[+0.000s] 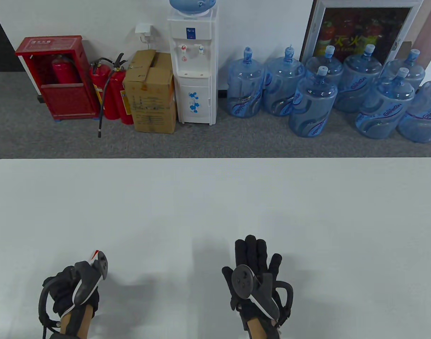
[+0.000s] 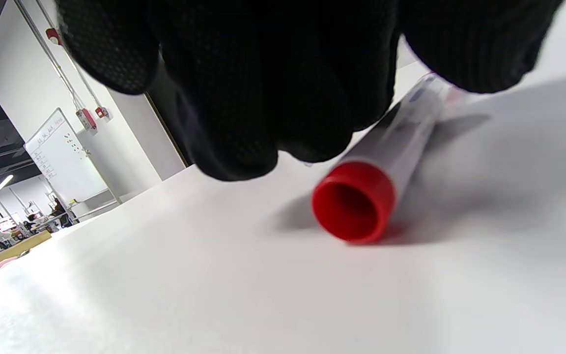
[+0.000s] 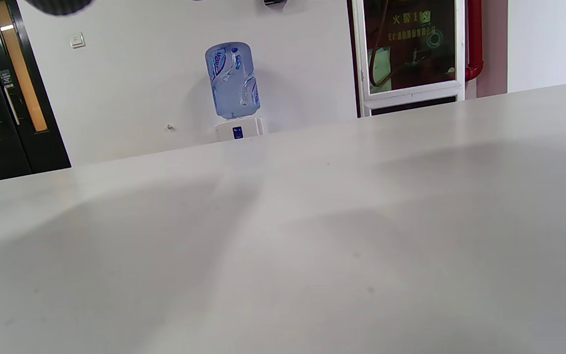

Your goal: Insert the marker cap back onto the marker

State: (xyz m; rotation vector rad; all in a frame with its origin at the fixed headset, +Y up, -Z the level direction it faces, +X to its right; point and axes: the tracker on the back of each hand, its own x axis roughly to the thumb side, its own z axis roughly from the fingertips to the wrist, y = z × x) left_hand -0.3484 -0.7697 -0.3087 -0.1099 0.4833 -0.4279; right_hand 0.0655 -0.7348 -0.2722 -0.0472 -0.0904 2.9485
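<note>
The marker (image 2: 401, 147) lies on its side on the white tabletop (image 1: 215, 197), under the left hand (image 1: 72, 289). In the left wrist view its red end (image 2: 354, 201) points toward the camera, round and hollow-looking, and its pale barrel runs away from it beneath the gloved fingers (image 2: 263, 88). Those fingers hang curled over the barrel, close above it — whether they actually touch or grip it cannot be told, since the contact is hidden by the glove. In the table view only a small red-and-white tip (image 1: 95, 255) shows just beyond the tracker on the back of the left hand. A separate cap cannot be made out in any view; whether the red piece is the cap or the marker's rear end is unclear.

The right hand (image 1: 258, 275) sits well apart from the marker, to the right of the left hand, lying flat with its fingers spread forward and holding nothing. The right wrist view shows only bare tabletop ahead of it — and a water dispenser (image 3: 234, 93) against the far wall.
</note>
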